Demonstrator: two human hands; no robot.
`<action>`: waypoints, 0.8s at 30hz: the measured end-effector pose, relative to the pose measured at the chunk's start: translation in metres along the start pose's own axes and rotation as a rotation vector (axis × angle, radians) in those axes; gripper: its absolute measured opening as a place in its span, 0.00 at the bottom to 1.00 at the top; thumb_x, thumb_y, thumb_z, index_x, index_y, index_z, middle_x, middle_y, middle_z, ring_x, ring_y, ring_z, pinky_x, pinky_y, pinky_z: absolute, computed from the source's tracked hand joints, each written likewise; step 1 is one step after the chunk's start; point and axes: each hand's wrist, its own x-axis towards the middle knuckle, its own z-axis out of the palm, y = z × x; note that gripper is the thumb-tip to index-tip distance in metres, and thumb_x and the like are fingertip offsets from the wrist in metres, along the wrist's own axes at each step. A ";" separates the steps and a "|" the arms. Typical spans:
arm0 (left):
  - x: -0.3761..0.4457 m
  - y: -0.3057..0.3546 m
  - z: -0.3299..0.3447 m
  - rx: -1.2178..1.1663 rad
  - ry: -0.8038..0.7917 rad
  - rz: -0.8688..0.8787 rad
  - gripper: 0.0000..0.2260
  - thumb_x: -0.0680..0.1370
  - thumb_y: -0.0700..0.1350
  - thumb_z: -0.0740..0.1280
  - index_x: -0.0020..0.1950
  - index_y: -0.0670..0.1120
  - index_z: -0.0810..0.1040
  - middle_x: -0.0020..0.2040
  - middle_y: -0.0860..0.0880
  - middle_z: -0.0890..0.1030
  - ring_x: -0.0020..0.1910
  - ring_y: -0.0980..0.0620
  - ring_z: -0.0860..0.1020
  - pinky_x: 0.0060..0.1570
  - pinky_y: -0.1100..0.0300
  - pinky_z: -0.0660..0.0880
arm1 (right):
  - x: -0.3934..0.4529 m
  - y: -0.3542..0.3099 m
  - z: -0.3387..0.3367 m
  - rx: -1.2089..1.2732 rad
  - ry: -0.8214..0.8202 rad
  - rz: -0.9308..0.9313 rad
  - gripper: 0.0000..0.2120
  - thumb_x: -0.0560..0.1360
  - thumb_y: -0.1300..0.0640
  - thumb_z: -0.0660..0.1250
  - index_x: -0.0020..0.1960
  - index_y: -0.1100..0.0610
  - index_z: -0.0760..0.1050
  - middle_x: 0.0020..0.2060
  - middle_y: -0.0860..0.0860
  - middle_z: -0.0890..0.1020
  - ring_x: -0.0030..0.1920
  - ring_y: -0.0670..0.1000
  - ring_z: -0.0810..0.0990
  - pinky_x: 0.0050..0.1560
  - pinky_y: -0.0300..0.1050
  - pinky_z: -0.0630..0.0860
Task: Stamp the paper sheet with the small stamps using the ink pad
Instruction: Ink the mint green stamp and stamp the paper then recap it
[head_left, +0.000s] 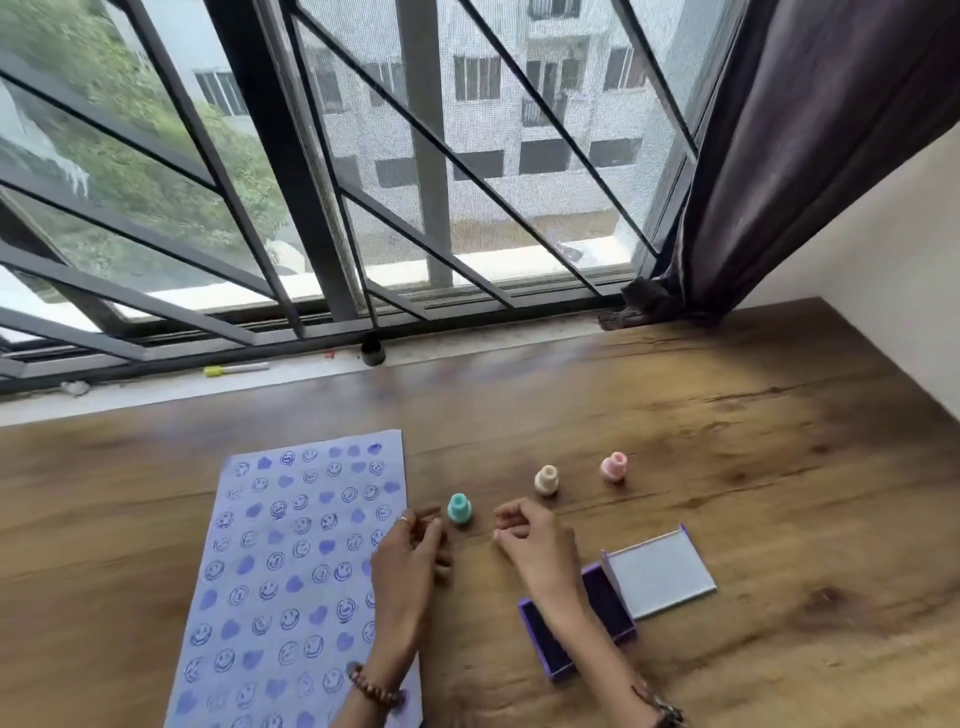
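Purple plastic ink pad (566, 631) lies open nearest the person on the wood-grain table (753, 441), partly under the right forearm, its pale lid (660, 574) hinged back to the right so the dark inking face is exposed for dabbing. To its left the long pale-blue paper sheet (291, 561) lies flat, nearly covered in rows of blue smiley faces and hearts, so by my reading the stamping is close to finished. The left hand (410, 556) rests over the sheet's right edge, probably pinning it; its fingers are loosely curled and grasp nothing. The right hand (535, 545) hovers between sheet and ink pad, fingers likewise half-curled and empty. Just beyond and between both hands stands the small teal stamp (460, 508), upright and touched by neither, within easy reach of either. Farther back and to the right stand the small cream stamp (546, 480) and the small pink stamp (614, 466), well apart from the sheet, upright so inked faces stay down. Beyond them, a yellow-capped marker (236, 369) lies on the window sill
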 end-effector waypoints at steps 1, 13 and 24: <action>0.004 0.001 0.002 0.027 -0.031 0.005 0.07 0.74 0.40 0.65 0.44 0.51 0.81 0.28 0.50 0.80 0.22 0.56 0.75 0.28 0.58 0.75 | 0.003 -0.005 0.004 -0.047 0.002 -0.039 0.09 0.69 0.64 0.68 0.47 0.55 0.79 0.44 0.50 0.83 0.42 0.47 0.81 0.44 0.32 0.76; -0.012 0.012 0.000 -0.444 -0.328 -0.174 0.07 0.75 0.36 0.64 0.44 0.45 0.81 0.39 0.49 0.85 0.38 0.56 0.83 0.36 0.68 0.79 | -0.031 -0.015 -0.011 0.044 -0.031 -0.247 0.05 0.75 0.58 0.65 0.50 0.53 0.76 0.44 0.50 0.84 0.45 0.46 0.82 0.47 0.45 0.79; -0.053 0.010 -0.001 0.056 -0.319 0.260 0.12 0.70 0.36 0.71 0.48 0.51 0.81 0.47 0.52 0.83 0.47 0.57 0.80 0.44 0.75 0.72 | -0.081 -0.018 -0.050 1.028 -0.021 0.374 0.13 0.78 0.57 0.60 0.36 0.61 0.74 0.22 0.53 0.76 0.21 0.47 0.75 0.20 0.36 0.74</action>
